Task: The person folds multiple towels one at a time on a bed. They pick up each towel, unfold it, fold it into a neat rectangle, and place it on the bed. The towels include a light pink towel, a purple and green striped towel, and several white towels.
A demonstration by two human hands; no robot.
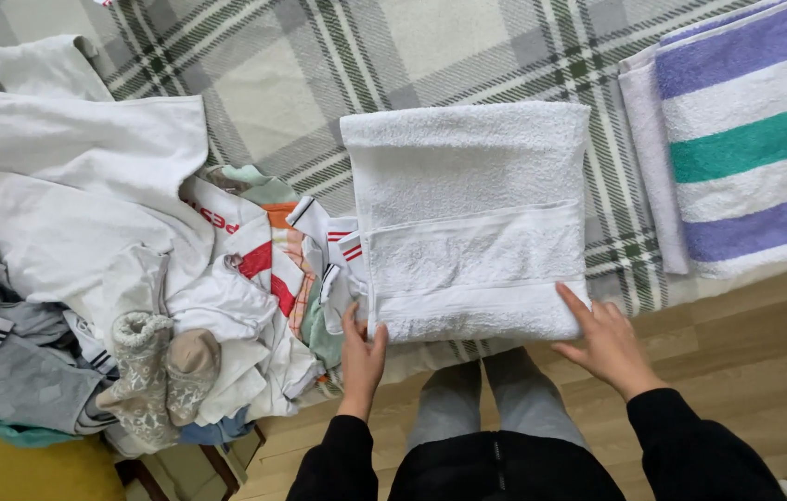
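A folded white towel (468, 218) lies on a plaid blanket (319, 65) in the middle of the head view. My left hand (361, 357) rests against the towel's near left corner, fingers together and flat. My right hand (605, 339) touches the near right corner with fingers spread. Neither hand grips anything. Both arms wear black sleeves.
A heap of unfolded laundry (87, 241) with white shirts, a red-and-white garment and knitted socks (157, 366) fills the left side. A folded towel with purple, teal and white stripes (746, 139) lies at the right. Wooden floor (746, 371) and my grey-trousered legs show below.
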